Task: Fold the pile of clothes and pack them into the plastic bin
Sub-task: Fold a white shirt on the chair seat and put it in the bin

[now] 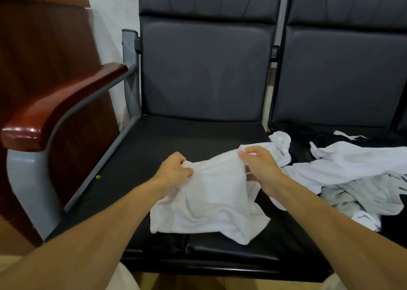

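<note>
A white towel-like cloth [211, 204] hangs crumpled over the front of the black left seat [154, 148]. My left hand [174, 168] grips its upper left edge with curled fingers. My right hand [257, 164] pinches its upper right edge, and both hands hold that edge slightly above the seat. To the right lies the pile of clothes [343, 175]: white, grey and black garments spread loosely over the neighbouring seat. No plastic bin is in view.
A wooden armrest [55, 109] on a grey metal frame borders the left seat. A dark wooden panel [44, 47] leans against the wall at the left. The black seat backs [204, 69] rise behind.
</note>
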A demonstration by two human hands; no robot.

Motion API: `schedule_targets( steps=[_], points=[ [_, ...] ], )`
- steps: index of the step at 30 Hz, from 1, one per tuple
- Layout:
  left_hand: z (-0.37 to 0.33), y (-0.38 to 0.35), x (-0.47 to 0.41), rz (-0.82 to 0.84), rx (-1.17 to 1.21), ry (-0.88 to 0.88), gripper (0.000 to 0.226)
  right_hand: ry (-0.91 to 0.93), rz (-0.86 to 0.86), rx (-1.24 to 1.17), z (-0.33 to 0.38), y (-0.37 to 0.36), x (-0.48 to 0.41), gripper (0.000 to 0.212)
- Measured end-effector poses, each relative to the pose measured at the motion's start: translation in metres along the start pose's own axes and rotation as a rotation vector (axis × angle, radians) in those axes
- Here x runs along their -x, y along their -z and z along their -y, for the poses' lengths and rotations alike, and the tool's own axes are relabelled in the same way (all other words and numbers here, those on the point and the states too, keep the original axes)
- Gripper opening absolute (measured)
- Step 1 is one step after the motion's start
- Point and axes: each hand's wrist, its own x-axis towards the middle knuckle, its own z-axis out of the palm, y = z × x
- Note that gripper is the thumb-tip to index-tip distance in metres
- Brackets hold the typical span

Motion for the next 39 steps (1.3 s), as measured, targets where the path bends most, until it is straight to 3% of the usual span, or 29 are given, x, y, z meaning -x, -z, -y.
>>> schedule_targets(
  steps=[2, 4, 5, 8, 10, 12, 14, 17, 20, 23, 25, 27, 30, 33, 39],
  points=[
    [0.004, -0.001, 0.0, -0.082, -0.137, -0.11, 0.013, 0.057, -0.047, -0.024, 0.007, -0.014, -0.002, 0.022],
    [-0.001, -0.003, 0.003, -0.167, -0.127, -0.242, 0.01, 0.057, -0.01, -0.091, 0.017, -0.027, 0.001, 0.02],
    [-0.007, -0.003, 0.007, -0.154, -0.015, -0.265, 0.003, 0.049, 0.101, -0.166, 0.023, -0.031, 0.003, 0.022],
    [-0.017, -0.008, 0.018, 0.085, 0.297, -0.065, 0.038, 0.086, 0.441, -0.315, 0.033, -0.032, 0.01, 0.031],
    [-0.011, -0.013, 0.019, 0.176, 0.241, -0.007, 0.037, 0.118, 0.408, -0.343, 0.034, -0.025, 0.009, 0.028],
    [-0.006, -0.016, 0.017, 0.17, 0.197, -0.019, 0.013, 0.111, 0.277, -0.299, 0.031, -0.017, 0.006, 0.024],
    [-0.009, -0.016, 0.013, 0.124, 0.303, 0.045, 0.015, 0.087, 0.116, -0.078, 0.021, -0.007, 0.003, 0.019],
    [-0.015, -0.011, 0.007, 0.099, 0.555, 0.115, 0.019, 0.242, 0.005, 0.699, -0.002, 0.015, -0.006, 0.017],
    [-0.012, -0.01, 0.016, 0.111, 0.213, -0.161, 0.01, 0.224, 0.178, 1.122, -0.017, 0.033, -0.005, 0.024],
    [-0.005, -0.021, 0.029, 0.437, -0.244, -0.519, 0.043, 0.223, 0.216, 1.278, -0.022, 0.041, -0.002, 0.047],
    [0.004, -0.027, 0.029, 0.557, -0.577, -0.677, 0.057, 0.27, 0.171, 1.347, -0.023, 0.04, 0.0, 0.039],
    [0.011, -0.023, 0.023, 0.562, -0.568, -0.697, 0.04, 0.329, 0.12, 1.419, -0.023, 0.036, 0.003, 0.025],
    [0.018, -0.009, 0.017, 0.449, -0.44, -0.649, 0.017, 0.425, 0.062, 1.444, -0.022, 0.03, 0.011, 0.022],
    [0.023, 0.011, 0.013, 0.259, -0.394, -0.517, 0.032, 0.435, 0.033, 1.271, -0.016, 0.022, 0.019, 0.028],
    [0.034, 0.047, -0.003, -0.384, 0.005, 0.009, 0.03, 0.402, 0.004, 0.945, -0.004, 0.019, 0.023, 0.018]
  ],
)
